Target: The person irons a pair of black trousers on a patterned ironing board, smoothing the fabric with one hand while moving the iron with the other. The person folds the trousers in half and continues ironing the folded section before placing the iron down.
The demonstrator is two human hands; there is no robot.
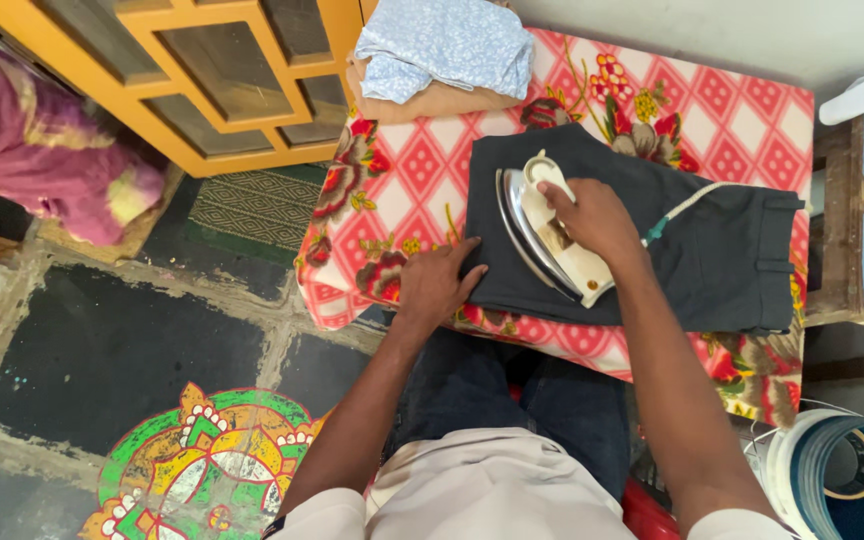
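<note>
A dark folded pair of trousers [712, 260] lies on a table covered with a red and white flowered cloth [402, 170]. My right hand [592, 220] grips the handle of a white and silver clothes iron [532, 225] that stands tilted on the trousers' left part. My left hand [437, 280] rests flat on the cloth, fingers touching the trousers' left edge. The iron's cord [687, 205] runs off to the right across the trousers.
Folded light blue and tan clothes [442, 55] sit at the table's far end. An orange wooden lattice frame [222, 80] stands at the upper left, with purple fabric [42, 150] beside it. A blue and white bucket [842, 470] is at lower right. A painted floor pattern [202, 470] lies below.
</note>
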